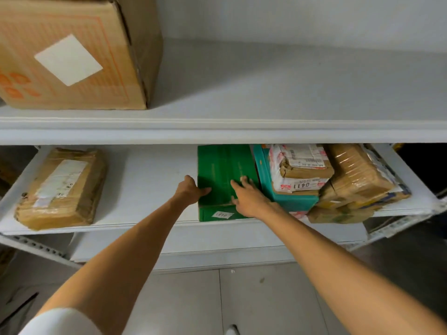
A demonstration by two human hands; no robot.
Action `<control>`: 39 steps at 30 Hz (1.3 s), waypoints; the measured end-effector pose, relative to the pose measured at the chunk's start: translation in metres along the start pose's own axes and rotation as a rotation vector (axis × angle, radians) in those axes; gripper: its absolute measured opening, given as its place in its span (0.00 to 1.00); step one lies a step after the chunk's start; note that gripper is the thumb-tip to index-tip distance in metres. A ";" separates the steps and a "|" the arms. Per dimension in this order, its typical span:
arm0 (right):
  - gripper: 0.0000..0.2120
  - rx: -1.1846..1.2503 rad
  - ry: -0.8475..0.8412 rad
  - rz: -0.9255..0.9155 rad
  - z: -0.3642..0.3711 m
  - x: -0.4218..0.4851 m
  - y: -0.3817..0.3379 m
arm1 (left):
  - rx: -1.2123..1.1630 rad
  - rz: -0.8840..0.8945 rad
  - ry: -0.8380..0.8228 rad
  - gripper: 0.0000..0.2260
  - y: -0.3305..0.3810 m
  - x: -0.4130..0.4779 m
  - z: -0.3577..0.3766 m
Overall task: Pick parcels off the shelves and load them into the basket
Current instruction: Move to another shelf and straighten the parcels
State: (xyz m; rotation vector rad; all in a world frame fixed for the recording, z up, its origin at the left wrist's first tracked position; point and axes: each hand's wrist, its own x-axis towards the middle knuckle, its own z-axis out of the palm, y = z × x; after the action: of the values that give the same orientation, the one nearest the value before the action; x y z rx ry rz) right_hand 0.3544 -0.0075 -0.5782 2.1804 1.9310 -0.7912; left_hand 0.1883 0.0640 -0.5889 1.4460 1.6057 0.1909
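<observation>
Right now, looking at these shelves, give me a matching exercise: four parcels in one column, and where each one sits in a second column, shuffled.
Column one
1. big cardboard box
2. green box
3. flat brown parcel
4. teal box

Column two
A. far left of the lower shelf, alone
B. left end of the upper shelf
C. under the parcel marked 0411
D. touched by the left hand and the right hand

Pairs: 1-B, 2-D, 3-A, 4-C

Lower shelf point(150, 177) holds a taped brown parcel point(63, 187) and green box point(222, 165)
</observation>
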 end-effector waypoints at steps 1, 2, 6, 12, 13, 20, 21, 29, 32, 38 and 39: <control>0.32 -0.006 -0.001 -0.005 0.002 -0.001 0.001 | -0.135 -0.037 -0.043 0.28 -0.004 0.002 0.001; 0.32 -0.010 0.003 -0.012 0.003 0.000 0.002 | -0.230 -0.059 -0.071 0.27 -0.008 0.003 0.001; 0.30 -0.037 0.022 -0.050 0.005 -0.001 -0.009 | -0.251 -0.060 -0.054 0.18 -0.014 0.000 -0.007; 0.32 0.035 0.288 -0.148 0.024 0.001 -0.045 | -0.217 -0.142 -0.044 0.19 -0.046 -0.016 -0.046; 0.33 0.094 0.339 -0.128 0.024 0.002 -0.051 | -0.242 -0.148 -0.053 0.23 -0.053 -0.017 -0.053; 0.52 0.598 0.253 0.195 0.023 0.021 -0.063 | -0.254 -0.090 -0.082 0.32 -0.065 -0.019 -0.065; 0.51 0.621 0.231 0.209 0.022 0.023 -0.062 | -0.259 -0.079 -0.051 0.30 -0.065 -0.017 -0.065; 0.46 0.829 0.142 0.316 0.018 0.035 -0.062 | -0.354 0.000 -0.124 0.28 -0.078 -0.015 -0.068; 0.47 0.857 0.138 0.284 0.022 0.029 -0.060 | -0.329 0.012 -0.155 0.31 -0.077 -0.015 -0.072; 0.46 0.899 0.172 0.248 0.036 0.013 -0.062 | -0.313 0.071 -0.233 0.41 -0.080 -0.030 -0.076; 0.45 0.899 0.194 0.239 0.039 0.011 -0.061 | -0.328 0.077 -0.242 0.40 -0.082 -0.031 -0.077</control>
State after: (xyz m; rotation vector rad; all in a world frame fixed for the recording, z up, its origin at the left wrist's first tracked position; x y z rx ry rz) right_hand 0.2851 -0.0037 -0.6012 2.9761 1.4664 -1.6894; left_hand 0.0731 0.0480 -0.5839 1.2258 1.2581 0.2981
